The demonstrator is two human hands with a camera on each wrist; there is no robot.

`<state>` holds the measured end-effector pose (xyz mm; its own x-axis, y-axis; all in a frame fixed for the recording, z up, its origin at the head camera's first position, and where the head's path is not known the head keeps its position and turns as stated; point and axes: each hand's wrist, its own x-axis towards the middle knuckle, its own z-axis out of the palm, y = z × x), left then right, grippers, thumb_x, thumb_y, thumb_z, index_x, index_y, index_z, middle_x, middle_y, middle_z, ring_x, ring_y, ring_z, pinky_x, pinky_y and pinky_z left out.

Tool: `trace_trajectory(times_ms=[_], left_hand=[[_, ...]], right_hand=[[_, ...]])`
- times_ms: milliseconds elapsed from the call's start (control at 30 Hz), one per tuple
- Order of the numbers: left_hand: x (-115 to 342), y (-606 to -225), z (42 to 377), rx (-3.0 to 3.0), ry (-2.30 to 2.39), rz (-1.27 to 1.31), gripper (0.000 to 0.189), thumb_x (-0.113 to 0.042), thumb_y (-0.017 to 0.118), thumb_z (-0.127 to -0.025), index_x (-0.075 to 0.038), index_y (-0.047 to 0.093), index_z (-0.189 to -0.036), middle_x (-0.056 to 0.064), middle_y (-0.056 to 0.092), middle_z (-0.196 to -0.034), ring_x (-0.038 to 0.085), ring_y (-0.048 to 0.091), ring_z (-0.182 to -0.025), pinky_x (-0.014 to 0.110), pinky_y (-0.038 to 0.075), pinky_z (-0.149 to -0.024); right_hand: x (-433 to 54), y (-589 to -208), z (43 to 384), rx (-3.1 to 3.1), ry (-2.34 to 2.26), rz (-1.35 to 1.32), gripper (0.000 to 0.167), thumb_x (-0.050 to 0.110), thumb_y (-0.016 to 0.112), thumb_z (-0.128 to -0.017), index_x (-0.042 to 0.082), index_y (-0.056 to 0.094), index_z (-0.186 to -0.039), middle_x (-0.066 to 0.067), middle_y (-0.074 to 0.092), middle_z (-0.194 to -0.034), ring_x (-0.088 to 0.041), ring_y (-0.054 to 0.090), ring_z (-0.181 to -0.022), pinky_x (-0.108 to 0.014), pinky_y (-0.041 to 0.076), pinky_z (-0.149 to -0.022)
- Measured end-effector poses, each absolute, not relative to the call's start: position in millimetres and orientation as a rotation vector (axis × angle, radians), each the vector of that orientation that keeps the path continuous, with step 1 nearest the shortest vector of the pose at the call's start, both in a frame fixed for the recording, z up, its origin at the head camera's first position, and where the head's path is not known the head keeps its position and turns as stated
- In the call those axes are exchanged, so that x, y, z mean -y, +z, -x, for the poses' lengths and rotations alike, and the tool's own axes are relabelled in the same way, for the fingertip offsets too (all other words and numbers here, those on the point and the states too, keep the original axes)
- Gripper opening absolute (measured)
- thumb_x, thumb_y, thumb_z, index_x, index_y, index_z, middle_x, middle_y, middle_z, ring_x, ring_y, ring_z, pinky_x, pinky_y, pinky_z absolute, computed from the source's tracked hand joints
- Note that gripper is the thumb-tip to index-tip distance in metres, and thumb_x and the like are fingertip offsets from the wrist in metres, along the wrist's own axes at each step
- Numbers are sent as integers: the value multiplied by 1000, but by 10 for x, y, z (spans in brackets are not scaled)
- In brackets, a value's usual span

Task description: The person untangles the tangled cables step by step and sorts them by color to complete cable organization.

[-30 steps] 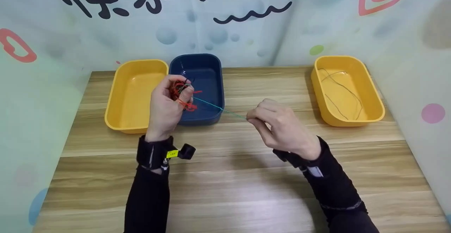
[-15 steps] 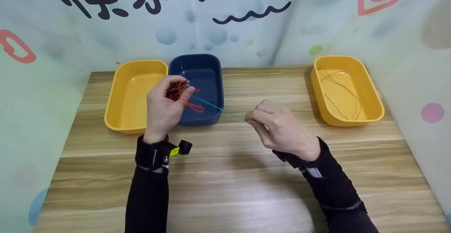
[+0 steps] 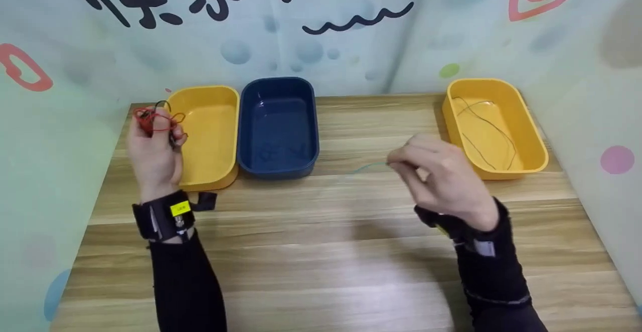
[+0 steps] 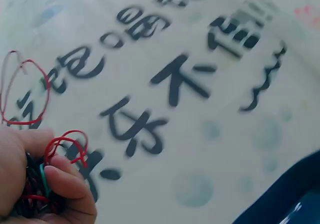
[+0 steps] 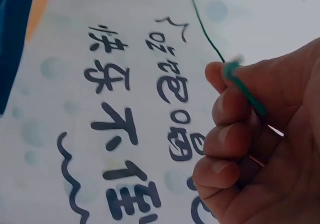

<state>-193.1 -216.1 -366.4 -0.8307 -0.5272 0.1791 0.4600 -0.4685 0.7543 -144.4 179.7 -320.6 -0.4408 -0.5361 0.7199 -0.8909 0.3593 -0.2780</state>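
Note:
My left hand (image 3: 155, 146) grips a tangled bundle of red and dark strings (image 4: 37, 194) beside the left wall of the left yellow bin (image 3: 210, 136). Red loops stick out past the fingers, and a bit of green shows inside the tangle in the left wrist view. Over the table between the bins, my right hand (image 3: 444, 181) pinches one thin green string (image 5: 207, 31) between thumb and forefinger. A short green end (image 5: 250, 96) pokes out on the palm side. In the head view the string's free length trails leftward, blurred and faint.
A dark blue bin (image 3: 278, 121) stands against the left yellow bin's right side. Thin dark strings (image 3: 494, 124) lie in the right yellow bin (image 3: 534, 156), close behind my right hand. A printed backdrop (image 3: 351, 61) rises behind the wooden table (image 3: 321, 272).
My left hand has moved left with the tangle, from over the blue bin to the left yellow bin. My right hand has shifted right; the taut green string between the hands now hangs from it alone.

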Motion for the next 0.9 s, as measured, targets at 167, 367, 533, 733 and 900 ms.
trace_trajectory(times_ms=[167,367,533,733,900], left_hand=[[2228,-3654,1925,1144,-2312,-32,17,-7,65,-90,5,53,-94,13,54,-76,17,51,-54,21,44,-48],[2172,-3571,1891,1139,-2331,-53,15,-7,62,-92,4,52,-93,15,55,-76,18,54,-54,22,46,-49],[2174,-3553,1856,1145,-2355,-67,16,-9,61,-93,4,52,-95,15,58,-77,18,56,-56,22,48,-51],[2158,-3571,1845,1210,-2342,-48,13,-8,61,-93,3,53,-95,13,60,-77,19,58,-56,22,48,-51],[2124,-3586,1843,1278,-2329,6,11,-6,59,-94,3,53,-93,13,59,-78,18,58,-56,22,47,-50]], right_hand=[[-1866,-3138,1456,2111,973,-1097,9,-4,66,-83,4,70,-82,-4,61,-69,-11,52,-63,-16,42,-63],[-1892,-3141,1488,2094,1019,-1027,9,-7,66,-81,2,69,-82,-5,63,-71,-10,54,-65,-11,43,-66],[-1941,-3151,1531,2074,1017,-968,8,-7,67,-80,1,69,-82,-6,62,-70,-10,49,-63,-12,39,-63],[-2046,-3202,1611,2045,1011,-844,7,-8,67,-78,-2,68,-81,-10,59,-66,-11,46,-62,-13,35,-63],[-2161,-3224,1664,2011,1004,-739,3,-6,64,-79,-6,67,-80,-15,60,-66,-10,47,-64,-11,37,-68]])
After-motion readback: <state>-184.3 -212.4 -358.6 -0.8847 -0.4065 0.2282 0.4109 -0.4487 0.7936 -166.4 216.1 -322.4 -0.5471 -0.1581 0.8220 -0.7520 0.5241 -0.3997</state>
